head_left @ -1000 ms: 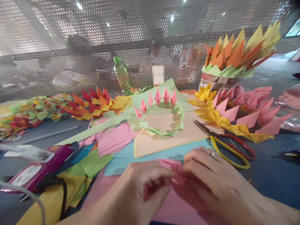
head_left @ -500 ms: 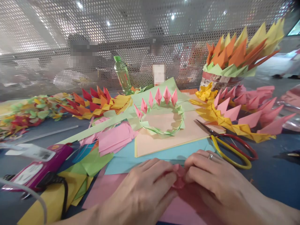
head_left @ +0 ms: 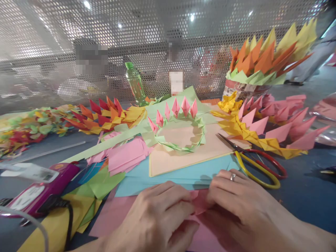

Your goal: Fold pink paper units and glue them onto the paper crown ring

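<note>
Between my two hands is a small folded piece of pink paper, partly covered by fingers. My left hand grips its left side with curled fingers. My right hand, a ring on one finger, pinches the right side. Both hands are over pink sheets at the front of the table. Just beyond lie blue sheets and a peach sheet. On the peach sheet sits a ring of folded green paper with several pink pointed pieces standing along its far left side.
Scissors with red and yellow handles lie right of the sheets. A purple power strip with cables is at left. A green-capped bottle leans by the perforated metal screen. Yellow-pink folded paper and an orange-yellow paper piece stand at right.
My fingers have shifted on the pink paper, and more of its surface shows flat between them. The left thumb is lower, apart from the fingers. The whole view has moved slightly.
</note>
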`<state>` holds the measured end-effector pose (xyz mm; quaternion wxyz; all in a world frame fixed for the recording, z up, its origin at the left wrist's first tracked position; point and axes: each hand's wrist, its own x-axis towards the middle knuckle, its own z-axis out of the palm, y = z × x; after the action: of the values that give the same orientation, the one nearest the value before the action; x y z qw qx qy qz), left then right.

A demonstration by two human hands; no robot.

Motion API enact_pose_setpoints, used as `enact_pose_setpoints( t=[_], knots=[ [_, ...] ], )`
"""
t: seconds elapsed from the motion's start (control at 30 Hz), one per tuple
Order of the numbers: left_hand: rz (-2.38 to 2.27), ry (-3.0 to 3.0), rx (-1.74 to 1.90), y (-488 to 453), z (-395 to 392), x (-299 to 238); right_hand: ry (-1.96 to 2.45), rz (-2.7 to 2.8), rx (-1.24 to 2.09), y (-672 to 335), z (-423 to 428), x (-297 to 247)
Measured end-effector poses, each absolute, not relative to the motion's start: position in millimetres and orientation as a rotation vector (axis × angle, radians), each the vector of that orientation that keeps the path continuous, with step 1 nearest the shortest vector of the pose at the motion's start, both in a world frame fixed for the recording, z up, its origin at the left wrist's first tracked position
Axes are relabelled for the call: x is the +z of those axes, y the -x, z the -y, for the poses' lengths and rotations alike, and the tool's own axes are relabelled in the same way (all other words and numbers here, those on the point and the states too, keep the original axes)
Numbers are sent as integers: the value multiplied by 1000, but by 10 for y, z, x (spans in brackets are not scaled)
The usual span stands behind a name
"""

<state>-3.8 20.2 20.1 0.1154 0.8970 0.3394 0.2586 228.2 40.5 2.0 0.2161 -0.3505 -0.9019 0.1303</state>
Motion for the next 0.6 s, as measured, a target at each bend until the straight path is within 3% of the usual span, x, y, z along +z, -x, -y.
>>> enact_pose_setpoints(
  t=[0.6],
  knots=[
    [-963, -2386, 726, 69, -219, 162, 1008, 2490, 727, -2289, -380, 92]
  ],
)
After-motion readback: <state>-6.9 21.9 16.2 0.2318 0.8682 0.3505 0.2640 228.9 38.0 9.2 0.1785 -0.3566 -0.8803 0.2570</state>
